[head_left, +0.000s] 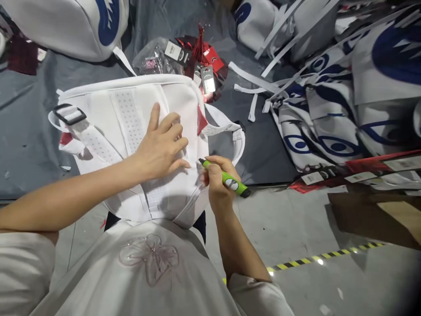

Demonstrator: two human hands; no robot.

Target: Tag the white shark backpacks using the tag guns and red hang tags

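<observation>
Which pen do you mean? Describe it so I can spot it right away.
Start at the white backpack lying back-panel up on the person's lap, with the left hand flat on it. At its right edge the right hand grips a marker. It is bright green with a dark tip, the only green thing here.

The left arm comes in bare from the lower left edge and runs up and to the right, its forearm nearly straight and the wrist level. The left hand [161, 147] lies palm down, flat and open, with the fingers spread a little and pointing up and to the right; the thumb stands apart toward the top. The right arm rises from the lower right, elbow bent, the forearm going steeply upward. The right hand [217, 177] is curled closed in a writing grip, knuckles outward, thumb and forefinger pinched at its upper left side. The two hands sit near each other, not touching.
</observation>
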